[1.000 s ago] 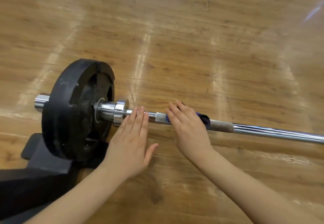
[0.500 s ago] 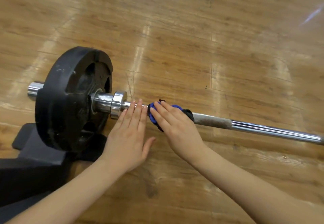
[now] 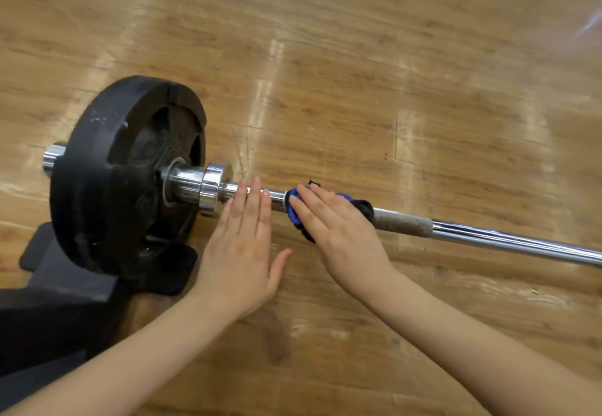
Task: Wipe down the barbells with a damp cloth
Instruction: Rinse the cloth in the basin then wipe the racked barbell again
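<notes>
1. Two hands on barbell (image 3: 488, 236), which lies across the wooden floor (image 3: 358, 90).
2. Left hand (image 3: 241, 252): flat, fingers straight, touching shaft beside collar (image 3: 213, 187).
3. Right hand (image 3: 338, 236): presses blue-black cloth (image 3: 294, 212) onto shaft, fingers extended.

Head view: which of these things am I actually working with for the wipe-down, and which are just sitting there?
In the job:
- bar
- blue and black cloth, pressed on the bar under the right hand
- left hand, fingers flat against the bar

Just there:
- black weight plate
- chrome collar
- black stand
- wooden floor
</notes>
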Motion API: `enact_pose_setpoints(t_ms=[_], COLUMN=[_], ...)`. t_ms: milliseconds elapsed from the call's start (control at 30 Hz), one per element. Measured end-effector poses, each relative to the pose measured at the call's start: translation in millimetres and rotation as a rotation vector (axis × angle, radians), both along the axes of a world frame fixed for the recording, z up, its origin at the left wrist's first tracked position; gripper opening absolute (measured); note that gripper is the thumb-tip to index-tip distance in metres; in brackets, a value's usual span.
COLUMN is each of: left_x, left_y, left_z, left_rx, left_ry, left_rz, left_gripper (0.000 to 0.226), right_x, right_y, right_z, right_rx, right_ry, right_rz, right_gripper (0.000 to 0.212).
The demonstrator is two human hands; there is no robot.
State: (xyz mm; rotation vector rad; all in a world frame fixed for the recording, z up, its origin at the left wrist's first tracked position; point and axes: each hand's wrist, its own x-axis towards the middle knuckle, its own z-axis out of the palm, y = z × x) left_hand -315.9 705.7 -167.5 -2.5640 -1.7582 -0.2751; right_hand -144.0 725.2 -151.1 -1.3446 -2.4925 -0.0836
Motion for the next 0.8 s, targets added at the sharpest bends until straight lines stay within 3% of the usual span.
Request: enact_pose_setpoints(t_ms=[200, 300, 433, 533, 800], left_x=[3, 6, 3, -2, -4], left_y=[0, 0, 1, 1, 2], left_z=[0, -3, -4, 0, -2], left_rx=[0.021, 0.027, 0.028, 0.008, 0.030], left_ry=[-0.031, -0.042, -0.036, -0.042, -0.055], left_rz=[0.013, 0.024, -0.003, -0.014, -0.016], left_gripper=[0.078, 0.079, 0.079, 0.077, 0.077], right_x=[61, 52, 5, 12, 52], right_y=[-19, -20, -7, -10, -19], right_z=[-1, 5, 1, -13, -19], right_rx=[-0.001, 0.039, 0.031, 0.012, 0.132], right_ry=[0.087, 0.162, 0.092, 0.016, 0.228], right_rz=[-0.146, -0.251, -0.056, -0.046, -0.057], right_gripper=[0.050, 0.054, 0.042, 0.044, 0.037])
